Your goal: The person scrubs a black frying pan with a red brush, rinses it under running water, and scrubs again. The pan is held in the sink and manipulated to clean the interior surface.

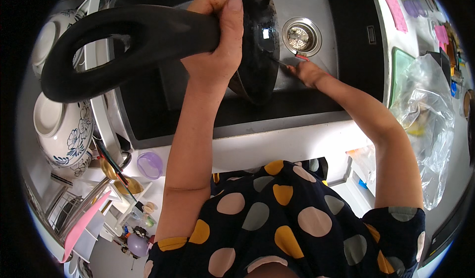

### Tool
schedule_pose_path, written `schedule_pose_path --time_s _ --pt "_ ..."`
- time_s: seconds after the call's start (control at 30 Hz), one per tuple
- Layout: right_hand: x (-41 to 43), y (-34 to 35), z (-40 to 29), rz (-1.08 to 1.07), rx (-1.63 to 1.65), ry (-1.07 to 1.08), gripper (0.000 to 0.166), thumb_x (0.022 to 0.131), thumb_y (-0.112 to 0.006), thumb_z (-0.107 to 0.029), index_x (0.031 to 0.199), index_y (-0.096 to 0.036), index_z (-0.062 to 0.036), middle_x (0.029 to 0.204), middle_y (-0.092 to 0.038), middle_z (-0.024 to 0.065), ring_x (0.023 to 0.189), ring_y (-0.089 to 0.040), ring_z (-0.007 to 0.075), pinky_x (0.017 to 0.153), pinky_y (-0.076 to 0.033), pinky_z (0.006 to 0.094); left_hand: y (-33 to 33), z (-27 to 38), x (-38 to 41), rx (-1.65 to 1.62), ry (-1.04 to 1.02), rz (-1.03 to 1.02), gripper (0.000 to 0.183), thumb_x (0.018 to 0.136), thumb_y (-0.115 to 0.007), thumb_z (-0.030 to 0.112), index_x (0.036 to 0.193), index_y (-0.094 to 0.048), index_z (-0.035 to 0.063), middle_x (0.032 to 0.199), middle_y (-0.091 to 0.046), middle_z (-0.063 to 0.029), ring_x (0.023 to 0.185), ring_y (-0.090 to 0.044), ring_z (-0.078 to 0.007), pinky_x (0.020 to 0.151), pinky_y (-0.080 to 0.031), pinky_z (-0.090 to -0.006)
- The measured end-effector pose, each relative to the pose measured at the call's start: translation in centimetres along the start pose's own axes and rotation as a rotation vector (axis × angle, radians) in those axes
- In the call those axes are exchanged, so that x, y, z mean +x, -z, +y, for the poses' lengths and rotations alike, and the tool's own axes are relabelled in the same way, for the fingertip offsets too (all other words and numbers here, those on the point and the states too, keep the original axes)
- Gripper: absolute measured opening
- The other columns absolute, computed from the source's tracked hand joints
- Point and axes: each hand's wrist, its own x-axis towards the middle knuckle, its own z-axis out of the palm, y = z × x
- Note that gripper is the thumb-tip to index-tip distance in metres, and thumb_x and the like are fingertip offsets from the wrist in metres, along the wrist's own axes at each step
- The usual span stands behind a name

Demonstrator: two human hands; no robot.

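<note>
My left hand is closed around the black handle of a dark pan, close to where the handle meets the body. The pan is tilted up on its side over the sink, its dark, stained surface turned to the right. My right hand is at the pan's right side and grips a small brush with a red part; a thin metal piece reaches from the fingers to the pan's surface. Just above that hand lies the metal sink drain. The pan hides part of the sink.
Patterned bowls stand upside down in a rack on the left. A purple cup is near the sink's lower left corner. On the right counter lie a clear plastic bag, a green board and a pink cloth.
</note>
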Motion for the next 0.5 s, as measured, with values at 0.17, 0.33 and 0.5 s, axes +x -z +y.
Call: schedule_pose_path --time_s 0.17,0.33,0.5 --pt "-1.8 1.0 -1.0 -0.070 0.034 0.054 0.058 0.091 -0.033 -0.049 0.081 -0.063 0.0000 0.082 -0.059 0.0235 0.086 -0.056 0.0372 0.077 -0.043 0.0412 0.0 0.5 0.0 -0.102 0.059 0.016 0.020 0.085 -0.059 0.013 0.068 -0.051 0.0055 0.050 -0.046 0.0026 0.043 -0.045 -0.0035 0.042 -0.033 -0.0159" --pt "-1.9 1.6 -1.4 -0.170 0.069 -0.036 0.060 0.089 -0.034 -0.052 0.089 -0.064 -0.0001 0.094 -0.059 0.0248 0.097 -0.054 0.0380 0.085 -0.041 0.0411 -0.2 0.7 0.1 -0.064 0.022 -0.007 0.020 0.087 -0.055 0.010 0.068 -0.048 0.0064 0.050 -0.044 0.0017 0.042 -0.043 -0.0049 0.042 -0.033 -0.0169" --pt "-1.4 0.9 -0.3 -0.030 -0.001 0.079 0.058 0.093 -0.032 -0.045 0.076 -0.063 0.0012 0.076 -0.060 0.0222 0.081 -0.057 0.0374 0.073 -0.044 0.0421 -0.3 1.4 0.1 0.011 0.048 -0.030 0.024 0.090 -0.047 0.007 0.066 -0.042 0.0088 0.049 -0.040 -0.0008 0.041 -0.039 -0.0076 0.041 -0.033 -0.0192"
